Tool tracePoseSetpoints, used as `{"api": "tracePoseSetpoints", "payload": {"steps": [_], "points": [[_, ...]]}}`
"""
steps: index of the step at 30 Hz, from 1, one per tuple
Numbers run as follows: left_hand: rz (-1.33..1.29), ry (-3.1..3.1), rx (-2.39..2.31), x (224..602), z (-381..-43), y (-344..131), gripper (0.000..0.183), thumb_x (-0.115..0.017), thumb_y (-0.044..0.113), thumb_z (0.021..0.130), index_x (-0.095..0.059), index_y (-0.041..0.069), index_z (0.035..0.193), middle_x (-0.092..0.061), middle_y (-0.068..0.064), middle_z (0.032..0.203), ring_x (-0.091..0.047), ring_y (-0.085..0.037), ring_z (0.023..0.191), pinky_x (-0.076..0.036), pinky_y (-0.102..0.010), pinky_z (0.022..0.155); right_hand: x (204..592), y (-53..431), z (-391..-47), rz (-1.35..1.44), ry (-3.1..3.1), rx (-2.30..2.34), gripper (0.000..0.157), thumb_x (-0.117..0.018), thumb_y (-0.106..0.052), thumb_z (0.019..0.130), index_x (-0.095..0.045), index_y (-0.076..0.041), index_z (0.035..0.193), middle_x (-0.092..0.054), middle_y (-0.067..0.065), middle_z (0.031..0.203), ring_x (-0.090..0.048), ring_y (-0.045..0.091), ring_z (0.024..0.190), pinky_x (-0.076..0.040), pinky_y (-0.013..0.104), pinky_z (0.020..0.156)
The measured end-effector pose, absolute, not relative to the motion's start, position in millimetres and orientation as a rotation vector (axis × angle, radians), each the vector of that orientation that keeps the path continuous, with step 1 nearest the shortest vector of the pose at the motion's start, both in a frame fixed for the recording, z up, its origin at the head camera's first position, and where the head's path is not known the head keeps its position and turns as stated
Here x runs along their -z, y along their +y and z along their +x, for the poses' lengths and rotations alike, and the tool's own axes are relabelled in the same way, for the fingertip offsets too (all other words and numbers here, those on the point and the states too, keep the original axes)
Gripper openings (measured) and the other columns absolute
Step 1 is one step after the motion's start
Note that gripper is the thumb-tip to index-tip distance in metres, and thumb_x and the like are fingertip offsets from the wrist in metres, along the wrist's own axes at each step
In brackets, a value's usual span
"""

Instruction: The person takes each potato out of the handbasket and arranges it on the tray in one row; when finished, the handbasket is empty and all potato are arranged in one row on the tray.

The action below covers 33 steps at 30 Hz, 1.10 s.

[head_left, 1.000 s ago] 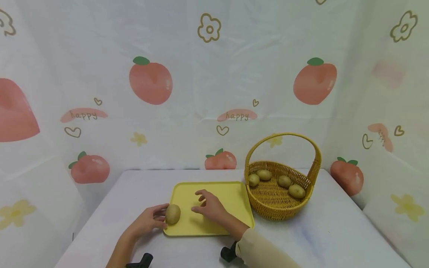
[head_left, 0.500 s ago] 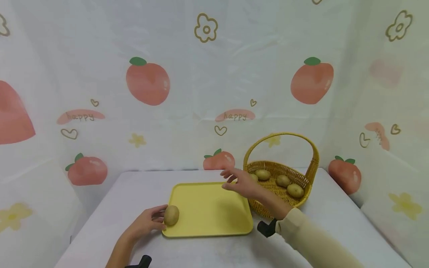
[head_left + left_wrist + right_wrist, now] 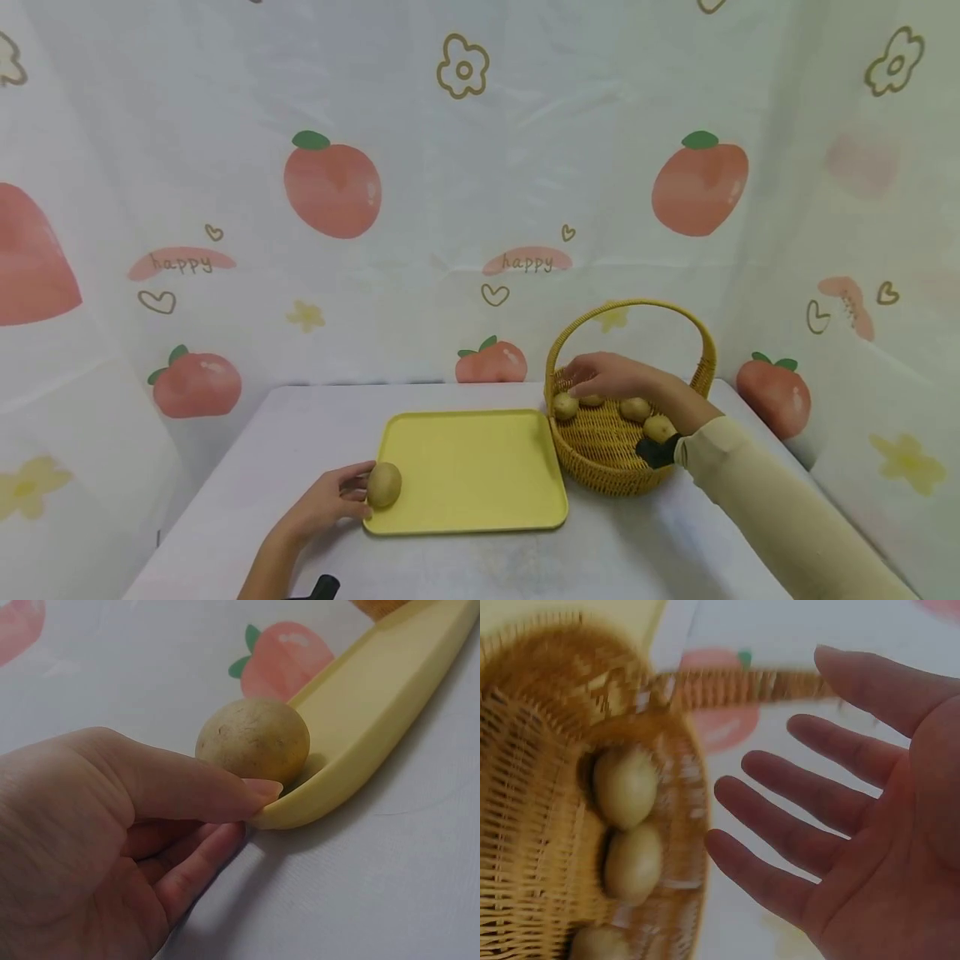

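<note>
A yellow tray [image 3: 472, 475] lies on the table with one potato [image 3: 384, 485] at its left edge. My left hand [image 3: 326, 502] pinches the tray's near left corner, thumb over the rim and fingers below, as the left wrist view shows; the potato sits just past the thumb [image 3: 251, 796]. Over the wicker basket [image 3: 607, 479] hovers my right hand [image 3: 611, 375], below the arched handle and holding nothing. Its fingers [image 3: 780, 814] are spread and nearly straight in the right wrist view. Several potatoes [image 3: 626, 787] lie inside the basket, partly hidden by the hand in the head view.
The basket's tall handle [image 3: 637, 302] arches above the potatoes. White table cloth [image 3: 450, 571] surrounds the tray and the basket. Behind stands a white backdrop [image 3: 420, 317] printed with peaches and flowers.
My right hand has moved right from above the tray to over the basket, fingers empty throughout. The left hand has stayed at the tray's corner, and the potato on the tray has not moved.
</note>
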<state>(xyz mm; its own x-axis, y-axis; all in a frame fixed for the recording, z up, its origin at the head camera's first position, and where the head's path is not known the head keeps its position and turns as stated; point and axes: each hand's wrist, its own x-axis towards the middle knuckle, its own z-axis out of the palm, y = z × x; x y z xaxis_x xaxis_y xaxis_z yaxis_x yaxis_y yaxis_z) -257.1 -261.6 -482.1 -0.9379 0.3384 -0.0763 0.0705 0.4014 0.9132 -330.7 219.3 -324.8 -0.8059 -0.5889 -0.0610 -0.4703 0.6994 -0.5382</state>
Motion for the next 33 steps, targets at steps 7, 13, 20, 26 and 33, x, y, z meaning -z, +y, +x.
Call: {"api": "tracePoseSetpoints", "payload": {"steps": [7, 13, 20, 26, 33], "points": [[0.398, 2.413, -1.550, 483.7, -256.5, -263.9, 0.076, -0.077, 0.000, 0.073, -0.041, -0.014, 0.139, -0.060, -0.021, 0.120, -0.058, -0.041, 0.111, -0.051, -0.046, 0.093, 348.7, 233.3, -356.1, -0.632, 2.703, 0.868, 0.043, -0.057, -0.023, 0.098, -0.053, 0.007, 0.130, -0.057, 0.024, 0.127, -0.052, 0.042, 0.119, -0.046, 0.054, 0.096], [0.447, 2.402, -1.560, 488.6, -254.5, -262.4, 0.077, -0.079, 0.002, 0.073, -0.041, -0.014, 0.138, -0.056, -0.028, 0.125, -0.058, -0.043, 0.112, -0.050, -0.044, 0.095, 377.5, 234.3, -373.1, -0.492, 2.794, 1.005, 0.042, -0.055, -0.028, 0.099, -0.056, 0.005, 0.125, -0.056, 0.027, 0.125, -0.051, 0.044, 0.117, -0.046, 0.055, 0.094], [0.406, 2.426, -1.533, 487.2, -253.9, -259.1, 0.076, -0.079, 0.003, 0.073, -0.043, -0.013, 0.138, -0.061, -0.021, 0.120, -0.060, -0.040, 0.110, -0.050, -0.048, 0.095, 407.9, 243.4, -383.7, -0.422, 2.837, 1.064, 0.036, -0.057, -0.025, 0.099, -0.061, 0.005, 0.120, -0.057, 0.029, 0.124, -0.051, 0.048, 0.115, -0.047, 0.056, 0.091], [0.402, 2.464, -1.496, 481.6, -254.7, -258.6, 0.076, -0.079, 0.003, 0.072, -0.044, -0.013, 0.137, -0.062, -0.021, 0.118, -0.060, -0.040, 0.110, -0.050, -0.048, 0.095, 420.5, 243.6, -382.7, -0.445, 2.871, 0.932, 0.033, -0.058, -0.019, 0.097, -0.063, 0.005, 0.119, -0.058, 0.028, 0.122, -0.053, 0.047, 0.112, -0.048, 0.055, 0.089], [0.384, 2.472, -1.500, 480.1, -256.0, -262.5, 0.076, -0.079, 0.003, 0.072, -0.044, -0.012, 0.137, -0.063, -0.020, 0.118, -0.060, -0.040, 0.109, -0.049, -0.049, 0.096, 409.7, 228.6, -375.4, -0.419, 2.944, 0.625, 0.042, -0.064, -0.008, 0.084, -0.061, 0.004, 0.124, -0.055, 0.031, 0.124, -0.055, 0.044, 0.107, -0.050, 0.047, 0.077]]}}
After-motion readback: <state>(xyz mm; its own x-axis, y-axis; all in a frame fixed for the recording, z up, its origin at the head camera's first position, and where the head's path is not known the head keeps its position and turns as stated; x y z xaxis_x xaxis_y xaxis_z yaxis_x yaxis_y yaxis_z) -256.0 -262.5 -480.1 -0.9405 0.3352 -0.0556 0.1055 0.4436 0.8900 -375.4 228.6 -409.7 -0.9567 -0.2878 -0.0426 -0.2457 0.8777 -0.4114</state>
